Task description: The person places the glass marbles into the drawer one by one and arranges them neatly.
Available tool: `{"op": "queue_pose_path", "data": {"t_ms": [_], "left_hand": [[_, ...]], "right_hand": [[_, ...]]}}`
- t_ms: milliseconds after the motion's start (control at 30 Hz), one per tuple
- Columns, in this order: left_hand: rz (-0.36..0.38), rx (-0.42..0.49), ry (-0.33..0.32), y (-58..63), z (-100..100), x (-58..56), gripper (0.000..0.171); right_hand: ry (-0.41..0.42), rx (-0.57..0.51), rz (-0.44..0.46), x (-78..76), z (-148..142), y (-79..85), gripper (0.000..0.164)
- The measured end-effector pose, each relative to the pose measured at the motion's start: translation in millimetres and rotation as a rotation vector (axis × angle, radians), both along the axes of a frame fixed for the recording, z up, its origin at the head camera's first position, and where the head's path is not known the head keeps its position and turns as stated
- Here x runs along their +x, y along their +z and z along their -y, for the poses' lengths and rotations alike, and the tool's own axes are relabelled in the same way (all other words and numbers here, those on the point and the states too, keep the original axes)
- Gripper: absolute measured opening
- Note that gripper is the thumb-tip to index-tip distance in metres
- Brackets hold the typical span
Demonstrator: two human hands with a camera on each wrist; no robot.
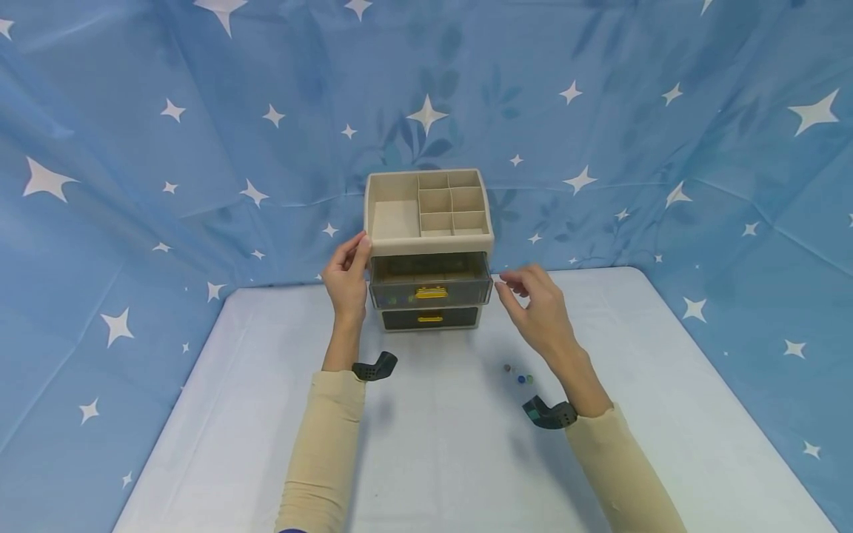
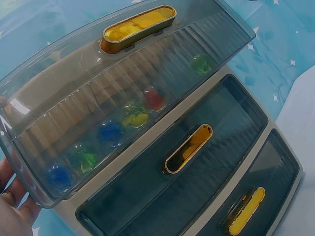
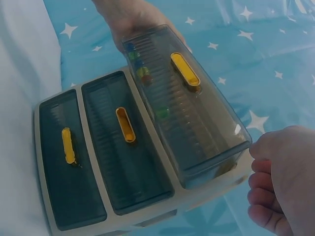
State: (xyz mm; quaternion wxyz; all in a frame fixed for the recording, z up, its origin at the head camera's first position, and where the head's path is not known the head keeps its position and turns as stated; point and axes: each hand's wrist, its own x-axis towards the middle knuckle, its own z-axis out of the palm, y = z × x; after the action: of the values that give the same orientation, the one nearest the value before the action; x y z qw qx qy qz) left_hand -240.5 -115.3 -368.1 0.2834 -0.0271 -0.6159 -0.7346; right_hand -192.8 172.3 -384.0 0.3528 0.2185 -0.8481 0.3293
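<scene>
One open drawer (image 1: 460,290), long axis L-R, handle (image 1: 432,293) twd head cam.

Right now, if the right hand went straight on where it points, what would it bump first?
Probably the right side of the open drawer. The right hand is so close I can't tell whether they touch.

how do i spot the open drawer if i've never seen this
On the white table stands a beige organizer with a divided tray on top. Just under that tray, look for the topmost see-through drawer, with colored balls inside. Unlike the two drawers below, it sticks out.
</scene>
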Motion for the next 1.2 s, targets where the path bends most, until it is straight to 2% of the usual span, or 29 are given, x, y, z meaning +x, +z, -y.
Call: {"op": "queue_pose_path", "data": {"t_ms": [467, 1200], "left_hand": [[-0.006, 0.003, -0.003, -1.0, -0.6, 0.4, 0.03], [-0.012, 0.004, 0.005, 0.0, -0.9, 0.2, 0.03]], "right_hand": [[-0.053, -0.005, 0.068, 9.1, -7.4, -14.1, 0.015], [-0.109, 0.025, 0.243, 21.0, -22.9, -56.3, 0.017]]}}
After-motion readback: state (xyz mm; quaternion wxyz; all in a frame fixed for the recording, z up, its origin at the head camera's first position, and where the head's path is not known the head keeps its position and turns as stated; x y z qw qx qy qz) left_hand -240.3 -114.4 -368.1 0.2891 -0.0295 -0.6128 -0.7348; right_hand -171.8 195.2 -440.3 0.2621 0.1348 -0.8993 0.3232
